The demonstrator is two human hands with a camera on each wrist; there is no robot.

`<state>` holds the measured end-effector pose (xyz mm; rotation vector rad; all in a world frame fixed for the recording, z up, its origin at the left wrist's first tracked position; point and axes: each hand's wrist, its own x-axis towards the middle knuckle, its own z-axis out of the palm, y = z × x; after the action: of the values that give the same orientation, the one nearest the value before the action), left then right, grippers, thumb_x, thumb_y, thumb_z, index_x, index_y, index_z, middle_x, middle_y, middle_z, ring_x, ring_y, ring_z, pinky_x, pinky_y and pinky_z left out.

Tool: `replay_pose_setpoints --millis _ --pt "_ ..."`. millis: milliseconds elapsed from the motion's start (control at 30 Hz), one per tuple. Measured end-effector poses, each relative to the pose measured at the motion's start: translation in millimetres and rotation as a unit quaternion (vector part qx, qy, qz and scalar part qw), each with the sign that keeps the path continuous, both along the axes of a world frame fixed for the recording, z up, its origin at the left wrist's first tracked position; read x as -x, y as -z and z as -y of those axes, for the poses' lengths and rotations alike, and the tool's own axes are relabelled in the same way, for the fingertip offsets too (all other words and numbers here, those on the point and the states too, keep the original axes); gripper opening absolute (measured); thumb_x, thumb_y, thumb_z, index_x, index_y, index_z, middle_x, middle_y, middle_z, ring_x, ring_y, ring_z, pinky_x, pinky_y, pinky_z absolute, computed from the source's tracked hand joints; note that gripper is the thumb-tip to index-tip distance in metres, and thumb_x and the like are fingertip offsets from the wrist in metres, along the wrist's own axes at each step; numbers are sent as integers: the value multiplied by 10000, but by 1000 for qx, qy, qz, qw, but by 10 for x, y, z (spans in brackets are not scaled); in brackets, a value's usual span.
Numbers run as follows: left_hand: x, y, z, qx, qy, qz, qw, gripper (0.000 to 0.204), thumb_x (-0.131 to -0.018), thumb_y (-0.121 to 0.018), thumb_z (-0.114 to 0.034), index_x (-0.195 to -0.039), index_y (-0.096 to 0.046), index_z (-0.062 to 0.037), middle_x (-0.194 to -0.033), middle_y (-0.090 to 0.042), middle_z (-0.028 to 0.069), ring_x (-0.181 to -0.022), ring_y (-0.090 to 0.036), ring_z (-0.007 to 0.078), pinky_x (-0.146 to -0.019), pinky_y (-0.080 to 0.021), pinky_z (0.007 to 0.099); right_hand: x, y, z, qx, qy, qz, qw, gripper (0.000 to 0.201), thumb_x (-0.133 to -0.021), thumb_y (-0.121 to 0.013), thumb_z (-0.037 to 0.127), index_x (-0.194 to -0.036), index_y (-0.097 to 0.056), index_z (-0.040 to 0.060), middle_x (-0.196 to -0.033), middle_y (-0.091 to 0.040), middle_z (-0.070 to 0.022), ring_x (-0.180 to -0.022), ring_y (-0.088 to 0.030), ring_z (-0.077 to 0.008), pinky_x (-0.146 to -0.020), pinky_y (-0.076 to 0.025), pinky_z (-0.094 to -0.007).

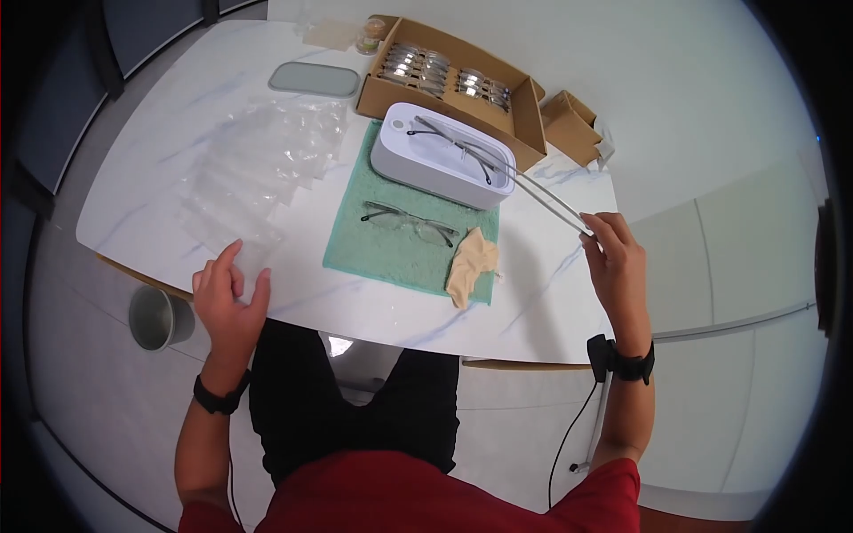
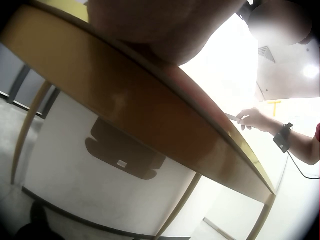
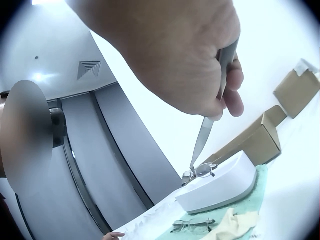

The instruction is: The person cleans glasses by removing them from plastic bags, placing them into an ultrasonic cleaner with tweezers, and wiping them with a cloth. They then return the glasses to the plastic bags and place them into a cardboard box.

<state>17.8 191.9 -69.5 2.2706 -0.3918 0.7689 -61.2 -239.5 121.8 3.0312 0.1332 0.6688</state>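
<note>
My right hand (image 1: 617,271) pinches long metal tweezers (image 1: 549,201) between thumb and fingers. Their tips reach a pair of eyeglasses (image 3: 204,170) over the basin of a white cleaner (image 1: 435,182), which stands on a green towel (image 1: 351,249). Another pair of glasses (image 1: 437,233) lies on the towel in front of the cleaner, beside a crumpled beige cloth (image 1: 471,266). At the table's front left edge, my left hand (image 1: 229,302) is held with loosely bent fingers and nothing in them. Clear plastic bags (image 1: 258,164) lie just beyond it.
Behind the cleaner, a cardboard box (image 1: 526,142) holds several rows of glasses. A smaller carton (image 1: 569,129) stands to its right. Farther left are a grey-green lid (image 1: 313,80) and a small jar (image 1: 370,35). A bin (image 1: 160,317) is on the floor at left.
</note>
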Motion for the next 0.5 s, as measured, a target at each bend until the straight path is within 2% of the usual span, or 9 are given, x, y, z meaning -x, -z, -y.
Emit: replay_pose_setpoints --millis 267,500 --pt "11 -13 11 -3 -3 0 1000 457 -782 -783 -58 -1214 -636 -42 -686 -408 3 -649 -388 172 -681 -342 326 -179 81 119 89 -38 -7 995 245 -836 -717 8 -1075 -672 34 -981 -644 -80 -747 -668 -309 -664 -552 -382" --pt "4 -26 7 -7 -3 4 1000 455 -781 -782 -63 -1210 -636 -42 -682 -404 5 -643 -384 175 -679 -343 332 -144 102 155 35 -16 -11 999 277 -835 -725 19 -1106 -673 41 -1008 -645 -96 -772 -670 -308 -671 -549 -381"
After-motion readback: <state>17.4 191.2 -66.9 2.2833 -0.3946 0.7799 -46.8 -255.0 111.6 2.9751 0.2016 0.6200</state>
